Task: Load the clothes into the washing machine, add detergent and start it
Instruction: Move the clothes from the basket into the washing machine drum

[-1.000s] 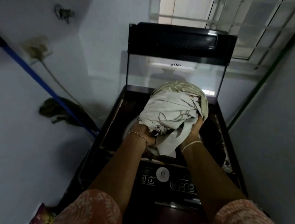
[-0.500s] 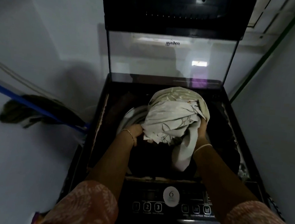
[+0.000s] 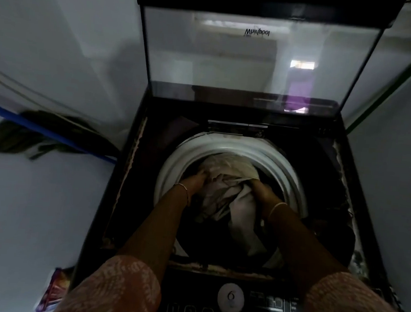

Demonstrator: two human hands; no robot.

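Now we have both arms down in the washing machine, its glass lid standing open. The pale bundle of clothes sits inside the white drum ring, between our hands. Our right hand grips a fold of it. Our left hand lies against its left side, though the dim blur hides whether those fingers curl.
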